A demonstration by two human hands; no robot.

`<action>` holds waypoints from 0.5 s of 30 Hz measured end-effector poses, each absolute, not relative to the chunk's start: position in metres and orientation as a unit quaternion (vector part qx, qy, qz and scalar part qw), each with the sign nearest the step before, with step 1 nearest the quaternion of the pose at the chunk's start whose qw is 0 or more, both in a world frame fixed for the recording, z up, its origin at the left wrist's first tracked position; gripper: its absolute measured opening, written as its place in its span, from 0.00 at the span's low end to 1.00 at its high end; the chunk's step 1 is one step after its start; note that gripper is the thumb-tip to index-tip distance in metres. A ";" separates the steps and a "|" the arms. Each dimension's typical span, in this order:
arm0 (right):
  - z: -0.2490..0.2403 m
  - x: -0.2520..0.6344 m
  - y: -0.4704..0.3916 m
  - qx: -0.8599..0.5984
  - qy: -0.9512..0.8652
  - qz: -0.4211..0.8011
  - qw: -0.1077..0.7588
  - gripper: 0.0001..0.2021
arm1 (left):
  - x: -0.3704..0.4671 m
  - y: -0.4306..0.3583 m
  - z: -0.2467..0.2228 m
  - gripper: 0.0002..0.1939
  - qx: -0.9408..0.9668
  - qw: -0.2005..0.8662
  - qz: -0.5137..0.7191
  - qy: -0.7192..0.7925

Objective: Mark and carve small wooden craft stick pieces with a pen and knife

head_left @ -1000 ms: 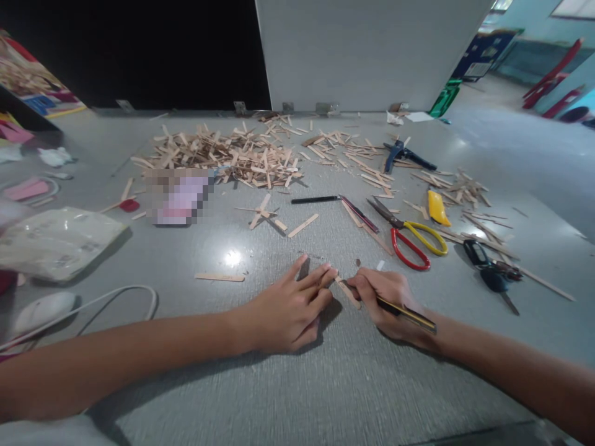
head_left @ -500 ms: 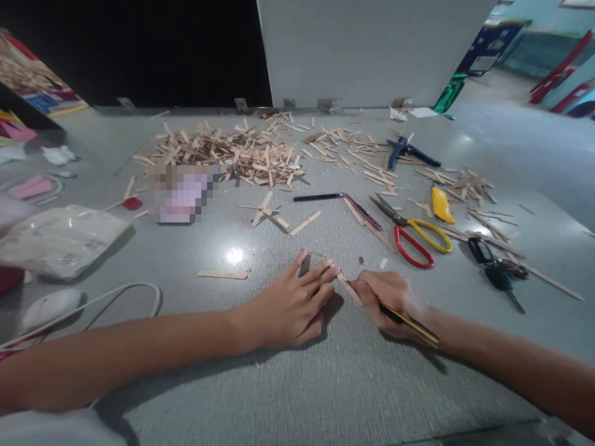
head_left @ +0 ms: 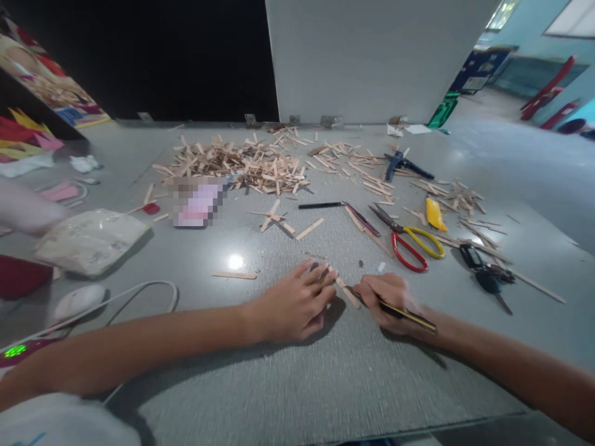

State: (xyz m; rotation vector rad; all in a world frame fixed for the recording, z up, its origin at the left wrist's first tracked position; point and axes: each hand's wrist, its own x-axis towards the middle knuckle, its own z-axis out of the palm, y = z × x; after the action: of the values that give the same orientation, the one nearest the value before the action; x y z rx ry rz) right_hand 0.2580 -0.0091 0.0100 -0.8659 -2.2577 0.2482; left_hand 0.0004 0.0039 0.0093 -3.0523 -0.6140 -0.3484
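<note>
A narrow wooden stick (head_left: 348,293) lies slantwise on the grey table, between my two hands. My left hand (head_left: 295,302) rests palm down with its fingers apart, its fingertips pressing on the stick's far end. My right hand (head_left: 388,302) is wrapped round a slim black and yellow craft knife (head_left: 411,318). The knife's tip is at the right side of the stick, near its middle. Beyond my hands are a small star of crossed sticks (head_left: 273,218) and a single loose stick (head_left: 310,228).
Behind lies a big heap of sticks (head_left: 242,162). To the right are scissors (head_left: 409,238), a yellow piece (head_left: 436,214), blue pliers (head_left: 402,166) and keys (head_left: 488,272). At left are a plastic packet (head_left: 95,240), a white mouse (head_left: 80,301) with its cable, and a phone-like pink object (head_left: 201,203).
The view has shifted, so the table's things appear a little lower, those at left further right. My right hand and the knife have moved slightly along the stick, away from its near end.
</note>
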 end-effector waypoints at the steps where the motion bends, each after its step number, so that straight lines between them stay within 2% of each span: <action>1: 0.011 0.258 -0.009 -0.347 -0.864 0.096 0.353 0.22 | -0.001 0.006 0.012 0.14 -0.975 0.004 -0.111 -0.192; 3: 0.015 0.259 -0.007 -0.381 -0.840 0.108 0.371 0.22 | -0.004 0.009 0.019 0.11 -0.975 0.016 -0.096 -0.201; 6: 0.022 0.263 0.000 -0.437 -0.792 0.192 0.380 0.18 | -0.007 0.015 0.026 0.11 -0.971 0.024 -0.066 -0.226; 10: 0.024 0.272 0.013 -0.452 -0.754 0.264 0.398 0.08 | -0.007 0.021 0.027 0.11 -0.958 -0.070 -0.083 -0.265; 13: 0.020 0.278 0.020 -0.428 -0.727 0.332 0.423 0.17 | -0.006 0.027 0.025 0.12 -0.940 -0.127 -0.089 -0.304; 15: 0.018 0.279 0.023 -0.413 -0.699 0.374 0.448 0.19 | -0.007 0.031 0.026 0.13 -0.927 -0.160 -0.089 -0.327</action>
State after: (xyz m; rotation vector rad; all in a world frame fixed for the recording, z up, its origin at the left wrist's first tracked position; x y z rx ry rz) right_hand 0.2788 0.0232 0.0177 -1.0220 -1.7314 0.9259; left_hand -0.0069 0.0314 0.0260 -3.2530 -1.1487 -0.3123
